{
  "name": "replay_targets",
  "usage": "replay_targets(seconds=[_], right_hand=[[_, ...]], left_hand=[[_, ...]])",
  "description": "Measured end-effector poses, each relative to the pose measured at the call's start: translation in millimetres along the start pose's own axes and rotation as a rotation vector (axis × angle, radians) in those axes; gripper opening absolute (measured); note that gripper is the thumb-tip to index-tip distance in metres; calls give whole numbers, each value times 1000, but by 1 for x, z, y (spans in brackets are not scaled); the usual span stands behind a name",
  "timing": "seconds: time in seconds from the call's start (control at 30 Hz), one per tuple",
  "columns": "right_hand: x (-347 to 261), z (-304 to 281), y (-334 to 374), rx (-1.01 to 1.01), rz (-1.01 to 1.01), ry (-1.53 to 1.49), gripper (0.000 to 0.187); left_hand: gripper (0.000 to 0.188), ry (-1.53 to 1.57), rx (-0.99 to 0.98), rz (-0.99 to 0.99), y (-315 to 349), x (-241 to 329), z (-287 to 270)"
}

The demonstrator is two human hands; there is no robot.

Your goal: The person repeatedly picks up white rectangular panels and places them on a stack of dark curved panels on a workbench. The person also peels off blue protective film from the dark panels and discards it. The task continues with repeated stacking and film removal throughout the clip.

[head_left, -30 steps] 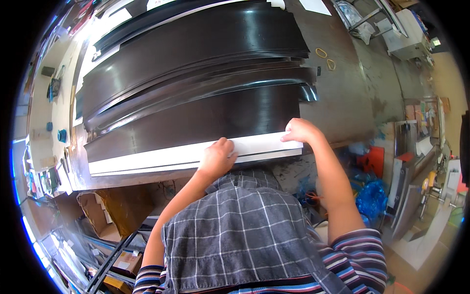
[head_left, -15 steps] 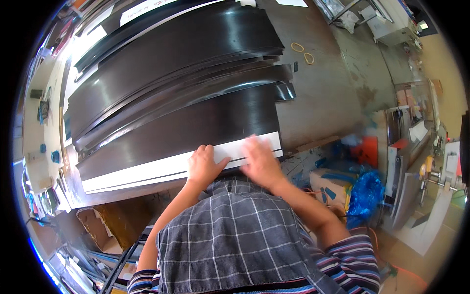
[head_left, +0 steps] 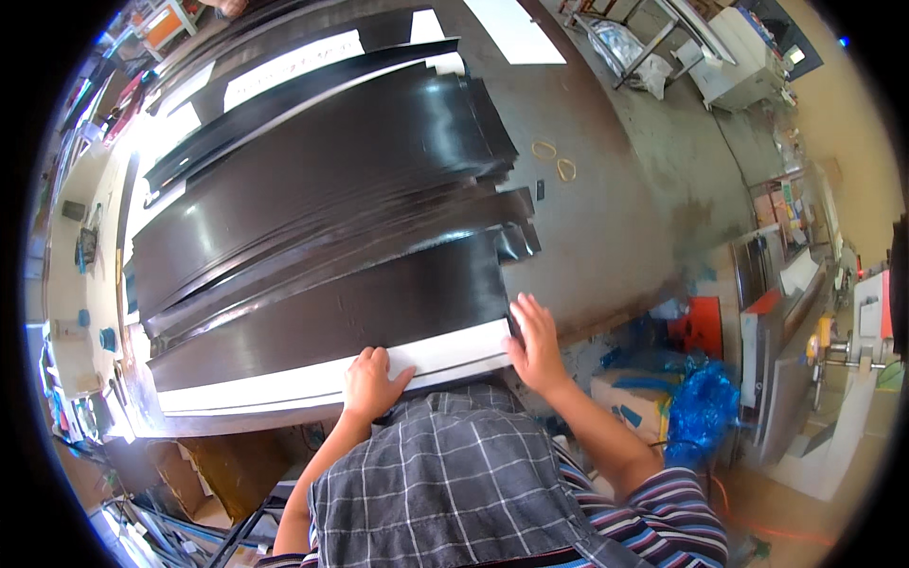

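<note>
A long white strip [head_left: 275, 385], with a thin dark line along it, lies over the near edge of a black sheet [head_left: 379, 312] at the table's front edge. Bent fingers of my left hand [head_left: 372, 383] bear down on the strip right of its middle, the thumb held out along it. My right hand [head_left: 538, 350] is at the right end of strip and sheet, fingers stretched up and thumb side against the corner. Beyond the near sheet lies a stack of glossy black sheets [head_left: 331, 156], their right ends uneven.
Two tan rubber bands [head_left: 566, 170] and a small black piece [head_left: 540, 189] lie on the grey table [head_left: 597, 227]. White paper [head_left: 516, 33] lies at the far side. Below right are a cardboard box [head_left: 620, 402] and blue plastic wrap [head_left: 703, 407]. A person's hand [head_left: 229, 8] shows far left.
My right hand has slid right from on top of the strip to its right end, its fingers straightening. My left hand stays on the strip. The whole view has shifted, showing more of the far table.
</note>
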State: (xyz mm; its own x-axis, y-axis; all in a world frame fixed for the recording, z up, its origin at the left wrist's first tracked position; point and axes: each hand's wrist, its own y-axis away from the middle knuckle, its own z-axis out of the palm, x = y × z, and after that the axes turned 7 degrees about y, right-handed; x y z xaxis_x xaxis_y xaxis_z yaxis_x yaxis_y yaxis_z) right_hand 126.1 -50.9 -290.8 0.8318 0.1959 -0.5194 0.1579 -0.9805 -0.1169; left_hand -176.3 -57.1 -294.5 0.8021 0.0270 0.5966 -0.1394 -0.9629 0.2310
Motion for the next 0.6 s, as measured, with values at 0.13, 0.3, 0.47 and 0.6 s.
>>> replay_targets(seconds=[0.13,0.3,0.47,0.6], right_hand=[[23,9,-113,246,187,-562,32],[54,3,-275,-48,517,-1184,67],[82,23,-365,-84,666,-1143,62],[99,32,-394,-42,715,-937,57]], left_hand=[[35,69,-36,-53,-2,-2,-3],[26,239,72,-130,4,-13,-4],[18,346,208,-190,12,-12,-3],[15,363,257,-239,6,-3,-8]])
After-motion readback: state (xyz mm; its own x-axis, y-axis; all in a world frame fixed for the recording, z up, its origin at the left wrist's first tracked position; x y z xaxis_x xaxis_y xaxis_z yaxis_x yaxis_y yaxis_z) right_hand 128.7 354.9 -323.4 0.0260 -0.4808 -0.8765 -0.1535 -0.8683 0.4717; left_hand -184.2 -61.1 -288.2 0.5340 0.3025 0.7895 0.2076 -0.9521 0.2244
